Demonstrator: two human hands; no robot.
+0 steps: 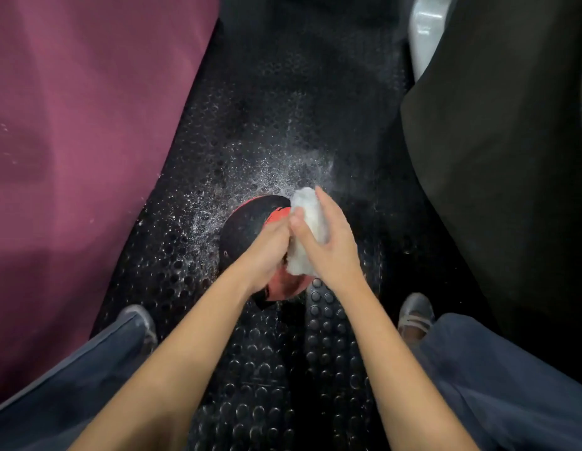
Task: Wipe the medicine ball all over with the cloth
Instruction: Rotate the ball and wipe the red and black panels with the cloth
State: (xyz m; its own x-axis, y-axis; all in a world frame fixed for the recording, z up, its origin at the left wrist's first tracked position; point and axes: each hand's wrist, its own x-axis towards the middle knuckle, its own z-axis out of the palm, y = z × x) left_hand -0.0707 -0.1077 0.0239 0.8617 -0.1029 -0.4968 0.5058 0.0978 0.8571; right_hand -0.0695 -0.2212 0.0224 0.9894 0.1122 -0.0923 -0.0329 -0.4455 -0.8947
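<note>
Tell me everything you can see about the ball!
The ball is round, black with red-orange patches, and looks rubbery. It sits on the black bumpy floor mat, between the person's feet, with white specks scattered on the mat around it. Much of it is hidden: the left hand rests on its top, and the right hand holds a white cloth against its right side.
</note>
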